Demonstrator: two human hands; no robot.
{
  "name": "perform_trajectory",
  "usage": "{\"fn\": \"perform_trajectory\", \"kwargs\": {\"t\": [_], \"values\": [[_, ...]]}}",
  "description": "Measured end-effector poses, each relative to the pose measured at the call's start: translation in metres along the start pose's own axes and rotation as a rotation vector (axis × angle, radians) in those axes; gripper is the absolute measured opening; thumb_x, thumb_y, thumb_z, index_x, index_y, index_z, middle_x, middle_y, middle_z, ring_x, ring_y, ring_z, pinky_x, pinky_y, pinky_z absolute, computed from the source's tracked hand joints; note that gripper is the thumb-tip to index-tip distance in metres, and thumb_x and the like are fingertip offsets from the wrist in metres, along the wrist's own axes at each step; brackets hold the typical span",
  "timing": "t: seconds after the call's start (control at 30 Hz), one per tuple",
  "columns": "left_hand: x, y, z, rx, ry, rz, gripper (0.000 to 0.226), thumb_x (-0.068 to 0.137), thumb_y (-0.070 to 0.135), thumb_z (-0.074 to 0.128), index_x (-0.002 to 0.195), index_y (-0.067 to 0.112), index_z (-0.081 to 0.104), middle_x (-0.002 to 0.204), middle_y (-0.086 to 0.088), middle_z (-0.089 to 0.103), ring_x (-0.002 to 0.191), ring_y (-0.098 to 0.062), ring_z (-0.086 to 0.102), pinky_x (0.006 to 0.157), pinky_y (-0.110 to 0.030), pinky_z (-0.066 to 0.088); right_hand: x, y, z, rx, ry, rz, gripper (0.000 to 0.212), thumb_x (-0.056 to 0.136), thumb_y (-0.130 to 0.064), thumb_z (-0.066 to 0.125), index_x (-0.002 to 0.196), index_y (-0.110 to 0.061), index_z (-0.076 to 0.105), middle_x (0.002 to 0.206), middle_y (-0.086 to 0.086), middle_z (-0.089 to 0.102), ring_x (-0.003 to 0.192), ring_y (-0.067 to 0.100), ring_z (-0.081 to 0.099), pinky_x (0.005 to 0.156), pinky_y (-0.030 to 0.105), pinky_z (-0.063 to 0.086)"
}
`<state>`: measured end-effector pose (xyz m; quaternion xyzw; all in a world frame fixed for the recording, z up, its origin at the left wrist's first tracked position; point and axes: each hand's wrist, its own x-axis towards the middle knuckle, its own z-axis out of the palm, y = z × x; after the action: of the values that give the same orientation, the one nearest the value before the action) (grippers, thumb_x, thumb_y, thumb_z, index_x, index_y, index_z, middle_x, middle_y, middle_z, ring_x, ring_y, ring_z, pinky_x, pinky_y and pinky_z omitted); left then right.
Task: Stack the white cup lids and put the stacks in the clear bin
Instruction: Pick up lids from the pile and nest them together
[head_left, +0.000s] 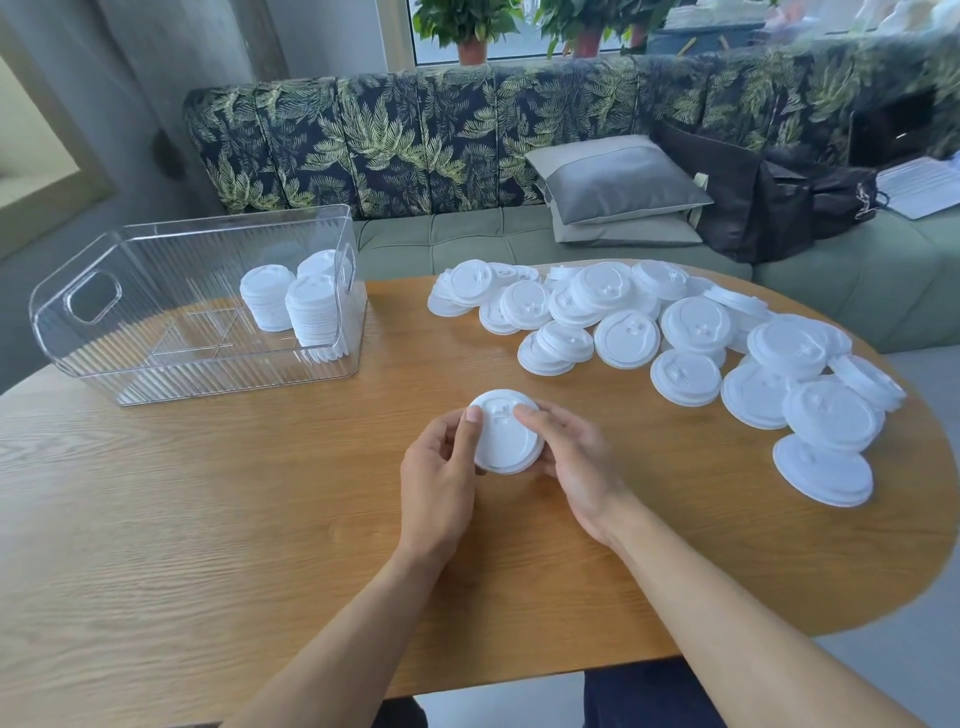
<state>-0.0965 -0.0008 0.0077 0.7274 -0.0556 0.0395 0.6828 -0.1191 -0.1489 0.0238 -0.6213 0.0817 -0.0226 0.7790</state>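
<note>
Gripping a short stack of lids (506, 436) from both sides, with the left hand (441, 467) curled round its left rim and the right hand (574, 460) curled round its right rim. Clasping the edge with the fingers (470, 428), thumbs laid on the top lid. Holding it tilted toward the camera, low over the bench (208, 493) near its middle; cannot tell whether it touches the wood.

Open wood all round the hands: wide to the left, wide toward the near edge, and open again between the hands and the clear bin (156, 364).

To the right and beyond, well apart from the fingers, a spread of loose lids (691, 332), overlapping in a band from the far edge round to the curved right edge, with the outermost almost at the rim of the bench.

Up and left of the hands, near the far left edge, the clear bin upright and open at the top, with a cut-out handle in its left end. Inside, pushed to its right end, three lid stacks (267, 304) standing close together.

Behind the bench, a leaf-patterned sofa (415, 140) with two grey cushions (618, 182) and a black bag (753, 208).
</note>
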Motion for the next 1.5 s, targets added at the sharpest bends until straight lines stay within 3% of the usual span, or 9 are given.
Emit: {"fn": "perform_trajectory", "kwargs": {"t": [0.13,0.3,0.57,0.7,0.8,1.03,1.27,1.37,1.5], "values": [[0.001,-0.001,0.0,-0.01,0.039,-0.021,0.038,0.098,0.052,0.058,0.108,0.018,0.073,0.097,0.003,0.078,0.086,-0.009,0.068,0.079,-0.028,0.052,-0.001,-0.002,0.0,0.001,-0.031,0.004,0.026,0.096,-0.037,0.07,0.113,-0.02,0.08,0.108,0.007,0.08,0.099,0.017,0.075,0.08,0.026,0.057],[0.002,-0.003,-0.001,-0.01,0.04,-0.044,0.027,0.103,0.043,0.06,0.108,0.019,0.07,0.1,0.001,0.078,0.096,-0.015,0.072,0.085,-0.03,0.055,-0.001,-0.001,0.001,0.02,-0.006,-0.004,0.035,0.091,-0.043,0.071,0.116,-0.019,0.078,0.111,0.002,0.08,0.107,0.017,0.074,0.097,0.035,0.057],[0.001,-0.001,0.001,-0.022,0.043,-0.008,0.03,0.098,0.046,0.063,0.106,0.018,0.069,0.097,0.001,0.078,0.089,-0.009,0.072,0.075,-0.016,0.053,-0.002,-0.002,0.0,0.019,-0.026,0.003,0.032,0.098,-0.035,0.065,0.119,-0.014,0.077,0.113,0.005,0.079,0.108,0.018,0.073,0.1,0.038,0.056],[0.001,-0.001,0.001,-0.031,0.065,-0.026,0.037,0.094,0.055,0.059,0.107,0.022,0.068,0.096,0.005,0.078,0.087,-0.007,0.072,0.074,-0.019,0.054,-0.001,-0.003,0.0,0.03,-0.021,0.015,0.043,0.086,-0.044,0.072,0.116,-0.013,0.077,0.11,0.008,0.079,0.101,0.017,0.074,0.087,0.032,0.06],[0.002,-0.002,0.001,-0.033,0.052,-0.026,0.032,0.104,0.047,0.055,0.107,0.019,0.07,0.085,0.011,0.076,0.07,-0.001,0.066,0.063,-0.015,0.05,-0.001,-0.003,-0.003,0.096,-0.019,0.033,0.036,0.089,-0.039,0.071,0.114,-0.013,0.078,0.109,0.008,0.08,0.099,0.017,0.076,0.076,0.023,0.058],[0.003,-0.003,0.002,-0.054,0.026,-0.019,0.023,0.106,0.034,0.057,0.108,0.014,0.068,0.084,0.002,0.076,0.067,-0.007,0.065,0.06,-0.017,0.05,-0.001,-0.003,-0.003,0.117,-0.004,0.04,0.028,0.097,-0.03,0.068,0.117,-0.012,0.076,0.11,0.007,0.08,0.103,0.018,0.076,0.078,0.023,0.059],[0.001,-0.003,0.001,-0.031,0.035,-0.007,0.027,0.105,0.041,0.055,0.111,0.018,0.07,0.086,0.005,0.075,0.067,-0.006,0.064,0.062,-0.017,0.049,-0.001,-0.003,-0.004,0.141,0.007,0.041,0.034,0.092,-0.035,0.072,0.115,-0.011,0.077,0.11,0.009,0.08,0.107,0.022,0.075,0.081,0.026,0.061],[-0.002,-0.003,0.001,0.036,0.018,0.005,0.045,0.099,0.056,0.057,0.129,0.022,0.065,0.108,0.01,0.074,0.087,-0.001,0.068,0.074,-0.021,0.053,0.001,-0.001,-0.003,0.163,0.052,0.043,0.031,0.097,-0.031,0.069,0.116,-0.008,0.075,0.111,0.012,0.079,0.108,0.024,0.075,0.081,0.028,0.061],[-0.01,-0.006,0.001,0.299,-0.034,0.202,0.076,0.088,0.06,0.066,0.153,0.027,0.044,0.145,0.019,0.046,0.133,0.002,0.049,0.097,-0.01,0.045,0.001,-0.002,0.001,0.217,0.116,0.056,0.035,0.096,-0.032,0.072,0.117,-0.005,0.072,0.108,0.013,0.079,0.093,0.019,0.075,0.072,0.025,0.06]]}}
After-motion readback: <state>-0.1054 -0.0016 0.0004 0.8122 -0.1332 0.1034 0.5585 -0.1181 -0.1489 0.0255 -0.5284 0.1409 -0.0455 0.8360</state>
